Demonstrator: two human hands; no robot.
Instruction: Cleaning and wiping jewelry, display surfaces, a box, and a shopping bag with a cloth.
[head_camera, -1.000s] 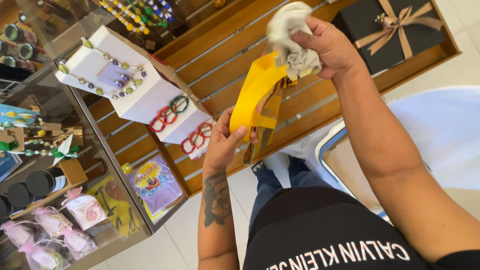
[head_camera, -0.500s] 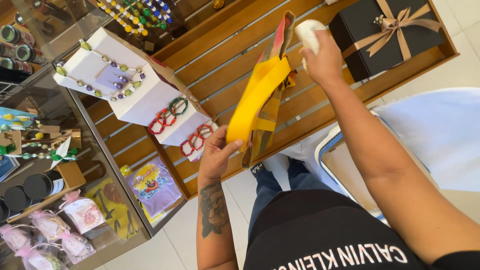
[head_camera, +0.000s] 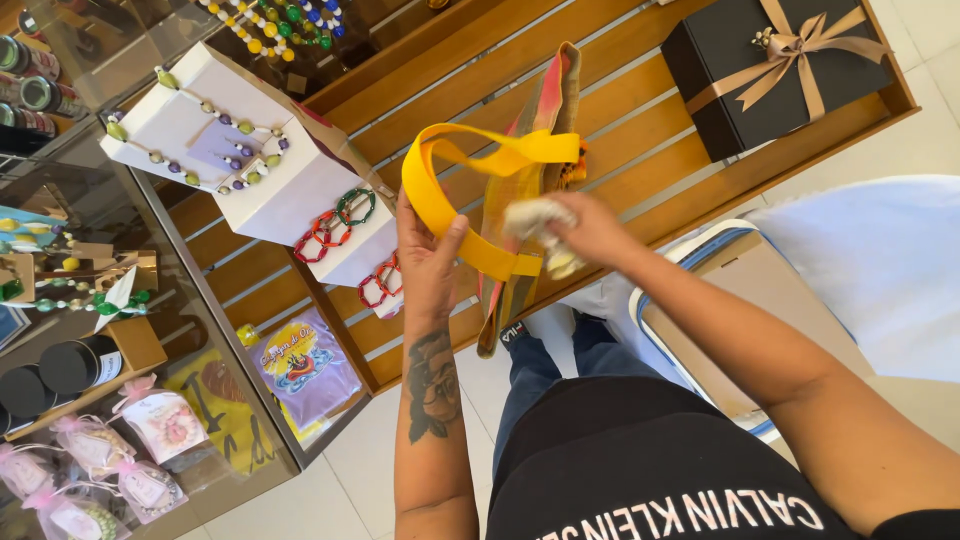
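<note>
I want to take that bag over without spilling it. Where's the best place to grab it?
Probably the yellow handle, from the side. It arches clear of the bag as an open loop, and the left hand already holds its lower run. The right hand, with a white cloth, crowds the bag's opening, so come from the free top of the loop.

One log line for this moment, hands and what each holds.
left hand: grips yellow strap | right hand: holds white cloth against bag | setting: slatted wooden shelf

Left hand (head_camera: 428, 262) grips yellow strap (head_camera: 440, 205); right hand (head_camera: 590, 232) clutches cloth (head_camera: 535, 218).
</note>
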